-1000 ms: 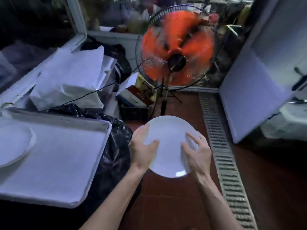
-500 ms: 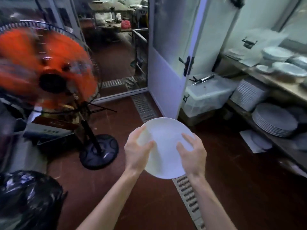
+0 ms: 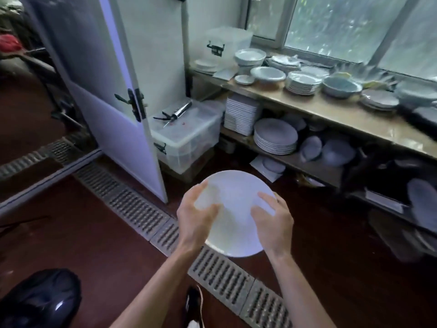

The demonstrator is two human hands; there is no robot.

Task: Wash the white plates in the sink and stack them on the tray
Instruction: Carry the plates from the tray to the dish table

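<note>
The left hand (image 3: 197,217) gripped the near-left rim of the white plate (image 3: 236,209), thumb laid over the upper face and fingers curled beneath. The right hand (image 3: 272,220) held the opposite rim the same way, its fingers (image 3: 264,200) spread across the top surface. Between them the plate hung in the air at about waist level, tilted slightly toward the person, over the red floor and the metal drain grate (image 3: 212,268) that ran diagonally below.

Neither sink nor tray was in view, so the step in hand looked like a carry, and which of the two the plate was bound for could not be told. To do it well, the person would want both thumbs pressing firmly, since the plate could be wet and slip, and the plate kept level and close to the body.

To the right a wooden shelf (image 3: 331,112) bore stacked plates (image 3: 275,138) and bowls, near enough that a swing of the rim could clip them. The white door (image 3: 106,91) stood open to the left, with a clear storage box (image 3: 186,136) just beside it.
</note>
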